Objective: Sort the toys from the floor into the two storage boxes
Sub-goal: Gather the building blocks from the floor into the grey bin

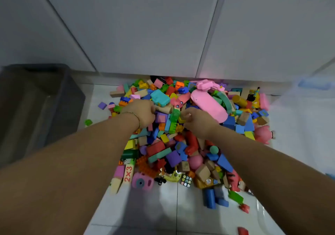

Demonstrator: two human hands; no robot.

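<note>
In the head view, both hands are reaching forward into the far-middle part of the toy pile (174,153), which is lying on the tiled floor (163,207) straight ahead of the person. The left hand (143,113) and the right hand (197,121) are sitting close together, with a green studded brick (174,115) standing between them, no nearer to one than the other. Both are curling their fingers down among the pieces; whether either is actually holding anything I cannot tell. A long pink toy (208,107) is lying just beyond the right hand, its long axis running from far left to near right. The dark grey box (45,107) is waiting well off to the left, nearer the left hand, and is showing nothing inside from here. At the right a pale, blurred shape is looking like a translucent box (299,125); its contents are not showing
</note>
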